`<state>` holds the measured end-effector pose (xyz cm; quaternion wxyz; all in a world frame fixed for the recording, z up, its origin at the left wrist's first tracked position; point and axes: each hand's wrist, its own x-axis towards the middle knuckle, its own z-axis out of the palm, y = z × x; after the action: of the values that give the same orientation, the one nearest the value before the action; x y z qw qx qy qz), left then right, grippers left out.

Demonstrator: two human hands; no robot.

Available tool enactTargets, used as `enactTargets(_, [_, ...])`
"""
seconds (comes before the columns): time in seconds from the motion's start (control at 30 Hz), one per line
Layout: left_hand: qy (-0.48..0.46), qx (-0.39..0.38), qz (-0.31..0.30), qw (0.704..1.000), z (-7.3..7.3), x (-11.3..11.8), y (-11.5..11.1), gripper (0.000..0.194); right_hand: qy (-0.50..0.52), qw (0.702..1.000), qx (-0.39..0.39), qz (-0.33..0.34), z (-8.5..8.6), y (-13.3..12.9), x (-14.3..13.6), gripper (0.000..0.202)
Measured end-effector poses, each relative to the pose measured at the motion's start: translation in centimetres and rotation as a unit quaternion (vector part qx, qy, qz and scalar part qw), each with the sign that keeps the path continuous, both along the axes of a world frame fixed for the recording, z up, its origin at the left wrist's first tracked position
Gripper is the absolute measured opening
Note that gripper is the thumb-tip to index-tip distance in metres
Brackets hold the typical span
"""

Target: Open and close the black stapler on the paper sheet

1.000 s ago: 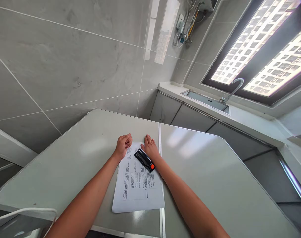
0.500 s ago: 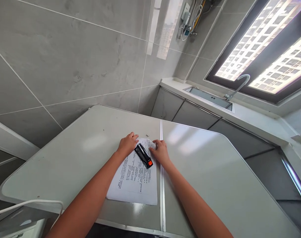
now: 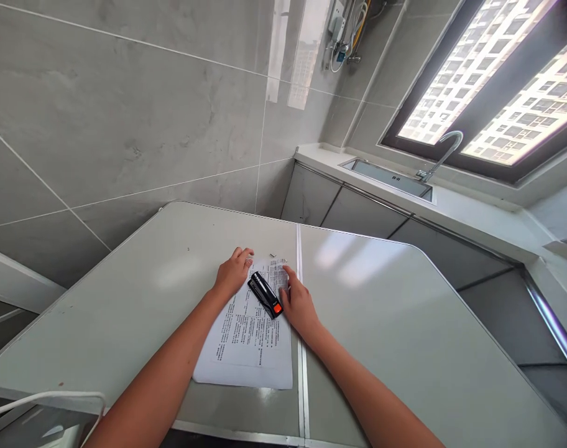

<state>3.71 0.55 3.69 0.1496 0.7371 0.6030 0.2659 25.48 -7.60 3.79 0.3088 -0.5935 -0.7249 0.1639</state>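
Observation:
Printed white paper [image 3: 246, 364] lies flat on the table, with a black stapler [image 3: 265, 295] with an orange-red end resting diagonally on it. At the paper's upper left edge is my left hand [image 3: 234, 270], its fingers bent and a little apart, nothing visible in them. On the stapler's right side, my right hand [image 3: 300, 303] rests at the paper's right edge, thumb and index finger apart, holding nothing visible. Just beyond the paper's top edge lies a tiny metallic piece [image 3: 272, 255], perhaps staples.
The pale table [image 3: 125, 311] has a metal seam [image 3: 301, 373] running through it just right of the paper. A white cable [image 3: 45, 396] crosses the lower left corner. Behind stand a tiled wall, a counter [image 3: 474, 218] with a sink [image 3: 388, 179], and a window.
My right hand has moved nearer, down along the paper's edge beside the stapler, uncovering the upper right corner. My left hand has drawn slightly away from the stapler. The view has shifted a little.

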Motion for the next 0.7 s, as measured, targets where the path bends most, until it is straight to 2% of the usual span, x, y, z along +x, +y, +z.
enactTargets(0.1, [-0.048, 0.040, 0.052, 0.997, 0.5, -0.1, 0.0, 0.044, -0.060, 0.998, -0.007, -0.013, -0.5, -0.2, -0.6, 0.034])
enactTargets(0.23, [-0.106, 0.073, 0.106, 0.986, 1.1, -0.2, 0.0, 0.044, -0.086, 0.996, -0.018, -0.031, -1.0, 0.0, -0.6, 0.032])
enactTargets(0.47, [-0.114, 0.072, 0.092, 0.987, 1.0, 0.1, -0.3, 0.034, -0.051, 0.997, -0.037, -0.044, -0.4, -0.1, 1.4, 0.026])
enactTargets(0.7, [-0.080, 0.049, 0.055, 0.994, 0.9, 0.3, -0.4, 0.025, -0.025, 0.999, -0.027, -0.028, 0.0, -0.4, 6.5, 0.025])
